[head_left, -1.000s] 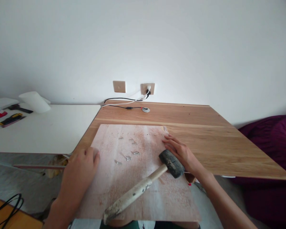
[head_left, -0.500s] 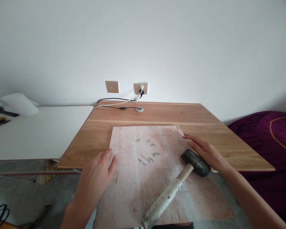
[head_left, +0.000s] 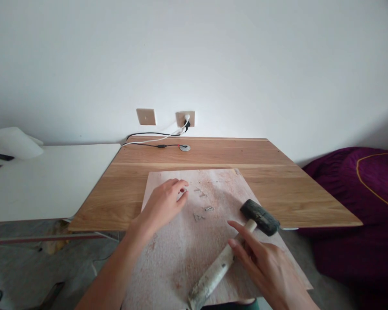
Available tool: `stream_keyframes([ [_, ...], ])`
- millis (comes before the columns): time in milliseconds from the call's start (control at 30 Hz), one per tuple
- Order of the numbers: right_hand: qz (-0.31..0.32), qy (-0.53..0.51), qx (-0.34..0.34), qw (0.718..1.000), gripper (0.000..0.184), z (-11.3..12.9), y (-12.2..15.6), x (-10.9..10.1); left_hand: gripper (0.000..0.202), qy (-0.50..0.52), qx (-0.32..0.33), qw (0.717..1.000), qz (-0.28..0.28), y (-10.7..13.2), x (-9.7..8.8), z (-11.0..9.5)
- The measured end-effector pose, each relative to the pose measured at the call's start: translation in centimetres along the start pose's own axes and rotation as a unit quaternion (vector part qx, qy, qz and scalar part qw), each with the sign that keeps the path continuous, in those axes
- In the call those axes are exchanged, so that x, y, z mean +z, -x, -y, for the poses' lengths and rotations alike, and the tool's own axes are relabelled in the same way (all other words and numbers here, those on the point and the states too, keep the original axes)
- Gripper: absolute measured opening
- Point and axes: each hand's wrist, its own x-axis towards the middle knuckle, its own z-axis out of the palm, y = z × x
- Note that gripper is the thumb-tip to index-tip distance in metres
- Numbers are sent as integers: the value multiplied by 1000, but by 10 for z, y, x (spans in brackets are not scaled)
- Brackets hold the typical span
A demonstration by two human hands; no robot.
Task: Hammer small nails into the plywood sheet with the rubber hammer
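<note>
A mallet with a black head (head_left: 259,216) and a worn, pale handle (head_left: 210,275) lies slantwise across the pale wooden board (head_left: 168,267). My right hand (head_left: 265,262) hovers by the handle near the head, thumb and index finger apart; it has not closed round it. At the board's far part is my left hand (head_left: 164,200), its fingers bent with a gap between thumb and fingertips, close to a small metal screw or nail (head_left: 185,190). Several similar fasteners (head_left: 199,216) lie scattered on the board, too small to tell the exact kind.
Beneath the board is a wooden tabletop (head_left: 284,185) against the wall. Cables (head_left: 161,146) run along its back to a wall socket (head_left: 185,119). A white table (head_left: 61,181) holding a white roll (head_left: 16,142) stands left. A purple cushion (head_left: 358,185) sits right.
My left hand has moved from the board's left edge in over the fasteners. My right hand has come from the right edge to beside the mallet handle. The view has shifted slightly right.
</note>
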Motion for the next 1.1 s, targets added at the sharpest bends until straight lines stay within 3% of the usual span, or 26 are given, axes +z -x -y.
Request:
stream_keyframes([
  [167,15,-45,68,997,54,2,-11,-5,14,-15,52,998,29,-29,14,15],
  [333,27,-90,95,991,47,1,-15,-7,23,30,78,996,35,-32,24,26],
  [433,12,-186,164,969,46,-1,-13,-8,22,40,84,995,38,-32,27,26],
  [533,-58,-381,256,887,45,-1,-7,-10,21,49,85,994,38,-33,28,26],
  [667,-182,-561,365,720,50,0,0,-15,20,78,76,994,5,-39,30,29],
  [733,-169,-618,426,638,42,-6,1,-20,19,102,70,992,-9,-44,32,30],
  [800,-117,-680,428,584,27,-16,-1,-26,18,129,70,989,-10,-49,33,30],
  [833,-93,-707,400,576,21,-21,-4,-29,18,140,72,987,-8,-52,34,29],
  [900,-61,-737,331,586,14,-29,-9,-34,17,151,85,985,-2,-59,35,26],
  [1033,-35,-716,295,632,18,-31,-26,-42,18,145,111,983,4,-75,43,17],
  [1100,-38,-678,288,675,22,-28,-37,-49,18,142,107,984,20,-84,50,13],
])
